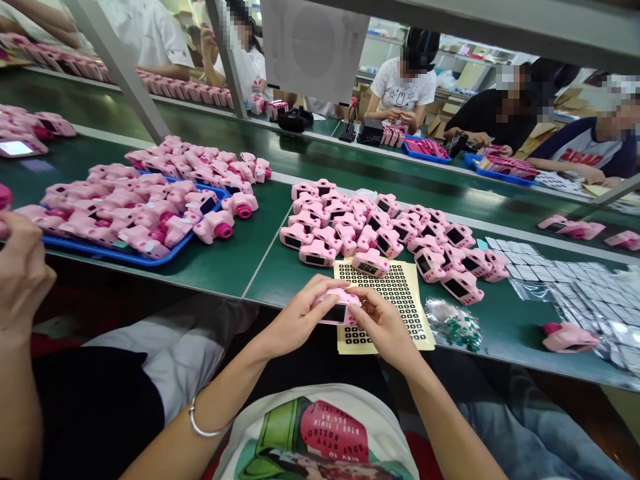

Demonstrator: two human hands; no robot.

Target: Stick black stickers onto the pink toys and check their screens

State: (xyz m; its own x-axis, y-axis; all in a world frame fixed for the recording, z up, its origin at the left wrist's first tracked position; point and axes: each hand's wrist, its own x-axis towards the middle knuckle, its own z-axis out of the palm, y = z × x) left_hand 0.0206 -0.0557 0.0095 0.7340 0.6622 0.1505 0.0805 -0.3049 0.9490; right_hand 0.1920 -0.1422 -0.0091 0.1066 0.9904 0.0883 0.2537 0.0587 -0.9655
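Observation:
A pink toy camera [339, 308] with a dark screen is held between both hands, close to the bench's near edge. My left hand [307, 310] grips its left end, the thumb lying along the top of the screen side. My right hand [383, 323] closes on the other end, thumb and fingertips at the right side. Under and beyond the hands lies a yellowish sheet of small black square stickers [400, 300]. On the sheet's far edge rests another pink camera [371, 263]. Past it spreads a heap of pink cameras [345, 223], many with dark screens facing me.
At left, a blue tray [150, 259] is piled with pink cameras. Right of the sheet lie a clear bag with green bits [460, 327], rows of whitish packets [565, 280] and a single pink camera [570, 338]. A neighbour's hand [23, 267] shows at left; several people work across the green bench.

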